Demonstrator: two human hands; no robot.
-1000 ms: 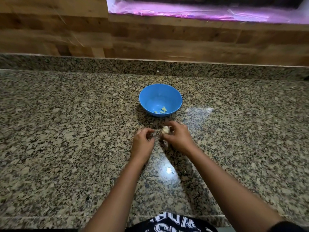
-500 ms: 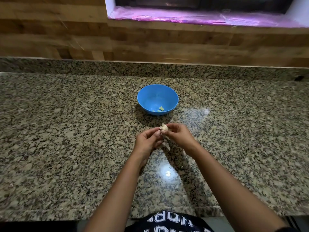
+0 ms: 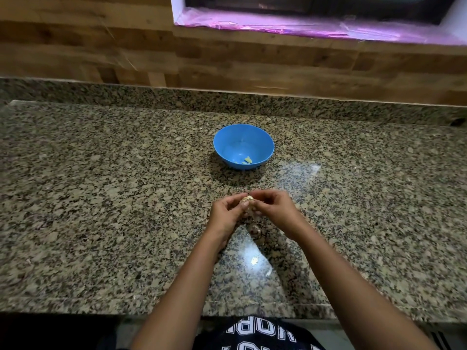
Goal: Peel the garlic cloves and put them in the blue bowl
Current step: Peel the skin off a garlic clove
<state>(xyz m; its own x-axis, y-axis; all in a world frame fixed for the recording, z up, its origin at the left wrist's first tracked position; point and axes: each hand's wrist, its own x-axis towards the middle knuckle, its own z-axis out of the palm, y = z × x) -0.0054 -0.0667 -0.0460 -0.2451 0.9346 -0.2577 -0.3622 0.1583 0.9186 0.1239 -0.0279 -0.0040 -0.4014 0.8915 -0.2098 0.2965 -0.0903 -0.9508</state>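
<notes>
A blue bowl [image 3: 222,147] stands on the granite counter, with a few pale peeled garlic pieces [image 3: 247,160] at its bottom. In front of the bowl, both hands meet over the counter around a small whitish piece of garlic [image 3: 247,199]. My left hand [image 3: 226,215] pinches it from the left with thumb and fingertips. My right hand [image 3: 274,210] pinches it from the right, fingers curled over its top. Most of the garlic is hidden by the fingers.
The speckled granite counter [image 3: 101,198] stretches wide to both sides, with a raised granite lip and a wooden wall [image 3: 227,61] behind. A window sill with pink film [image 3: 316,27] is at the top. The counter's front edge [image 3: 101,309] is near my body.
My left hand came in from the left and took hold of the garlic that my right hand alone held. The view has tilted down a little.
</notes>
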